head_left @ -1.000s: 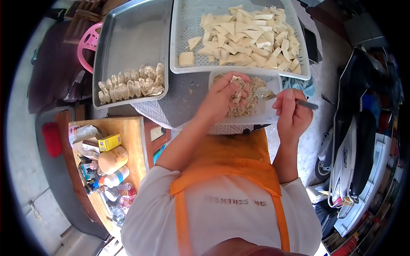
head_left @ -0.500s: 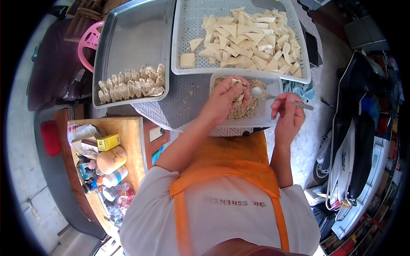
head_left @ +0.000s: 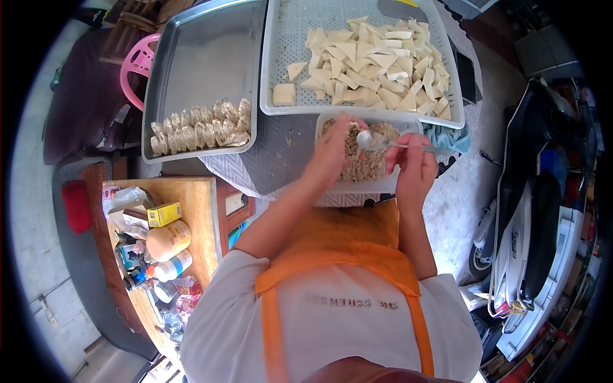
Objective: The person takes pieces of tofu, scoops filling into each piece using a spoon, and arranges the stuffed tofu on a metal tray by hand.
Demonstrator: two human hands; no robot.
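My left hand (head_left: pixel 331 148) is closed round a tofu piece smeared with crumbly filling, mostly hidden by the fingers. It is over a clear plastic tub (head_left: pixel 385 186) of brown minced filling (head_left: pixel 359 170). Between its fingers and thumb, my right hand (head_left: pixel 413 159) grips a metal spoon (head_left: pixel 365 140), whose bowl is close beside the left fingers; I cannot tell whether they touch. Beyond the tub, a white perforated tray (head_left: pixel 281 70) carries a heap of pale tofu triangles (head_left: pixel 377 64). Filled tofu pieces (head_left: pixel 201 131) stand in two rows in a metal tray (head_left: pixel 207 57).
A dark-bladed tool with a yellow edge (head_left: pixel 403 9) lies at the tray's far end. A blue cloth (head_left: pixel 449 138) is right of the tub. Jars and boxes crowd a wooden table (head_left: pixel 201 204) at left. A pink chair (head_left: pixel 135 67) and a scooter (head_left: pixel 514 236) flank the work table.
My right hand has moved left, bringing the spoon's bowl from over the filling to beside my left fingers. My left hand has turned, hiding more of the tofu piece. The view has shifted slightly.
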